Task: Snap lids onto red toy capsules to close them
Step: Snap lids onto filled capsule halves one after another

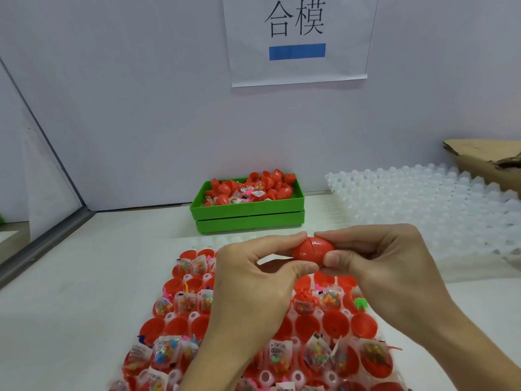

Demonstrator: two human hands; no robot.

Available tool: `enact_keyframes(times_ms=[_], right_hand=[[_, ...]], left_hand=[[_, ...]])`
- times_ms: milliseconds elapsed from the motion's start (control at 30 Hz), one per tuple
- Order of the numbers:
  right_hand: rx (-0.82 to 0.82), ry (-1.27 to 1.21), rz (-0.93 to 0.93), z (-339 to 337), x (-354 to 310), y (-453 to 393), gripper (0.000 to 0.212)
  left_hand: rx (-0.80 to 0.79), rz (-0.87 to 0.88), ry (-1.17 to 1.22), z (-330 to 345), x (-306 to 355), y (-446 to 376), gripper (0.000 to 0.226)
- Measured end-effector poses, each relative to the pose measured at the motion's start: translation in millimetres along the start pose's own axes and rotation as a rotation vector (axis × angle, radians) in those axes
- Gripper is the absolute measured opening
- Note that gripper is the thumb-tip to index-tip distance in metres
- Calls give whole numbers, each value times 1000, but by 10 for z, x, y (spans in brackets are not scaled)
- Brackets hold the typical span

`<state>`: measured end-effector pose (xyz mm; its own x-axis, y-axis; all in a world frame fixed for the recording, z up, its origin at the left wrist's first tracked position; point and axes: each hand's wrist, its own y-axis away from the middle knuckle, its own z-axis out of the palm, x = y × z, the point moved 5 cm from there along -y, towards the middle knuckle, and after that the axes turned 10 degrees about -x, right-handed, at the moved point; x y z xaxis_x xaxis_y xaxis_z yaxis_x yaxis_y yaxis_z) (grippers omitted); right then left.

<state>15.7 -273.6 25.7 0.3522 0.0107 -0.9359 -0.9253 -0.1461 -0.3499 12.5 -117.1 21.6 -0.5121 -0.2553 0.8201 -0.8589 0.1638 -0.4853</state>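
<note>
A red egg-shaped capsule (312,248) is held in mid-air between both hands, its two halves together with a seam showing near the left end. My left hand (253,280) pinches its left end between thumb and fingers. My right hand (375,258) pinches the right end the same way. Below them lies a white holder tray (194,317) with several open red capsule halves (337,323), some of which hold small bagged toys (166,351). My forearms cover the tray's middle.
A green bin (248,214) with loose red capsule halves and bagged toys stands at the back by the wall. Empty white holder trays (439,204) lie stacked at the right, and torn cardboard (485,159) sits beyond them. A paper sign (298,38) hangs on the wall.
</note>
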Motion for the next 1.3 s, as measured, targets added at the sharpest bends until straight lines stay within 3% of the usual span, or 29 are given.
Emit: enact_keyframes(times_ms=[200,433,833,1000,1300], right_hand=[[-9,-18,4,-16,-18,12,35],[0,82,-37,7,-10,17,50],[-19,58,-29,10,9,22,43],[-18,85,-10,38,84,34,49],[-8,121,-27,38,133,30,40]], left_hand=[[-19,7,-12,-18,8,-8,37],[12,-2,1,-12,5,-7,39],[30,16,-80,-6,0,-1,47],[5,5,-117,34,-75,19,45],[0,-35,-119,71,-97,30,38]])
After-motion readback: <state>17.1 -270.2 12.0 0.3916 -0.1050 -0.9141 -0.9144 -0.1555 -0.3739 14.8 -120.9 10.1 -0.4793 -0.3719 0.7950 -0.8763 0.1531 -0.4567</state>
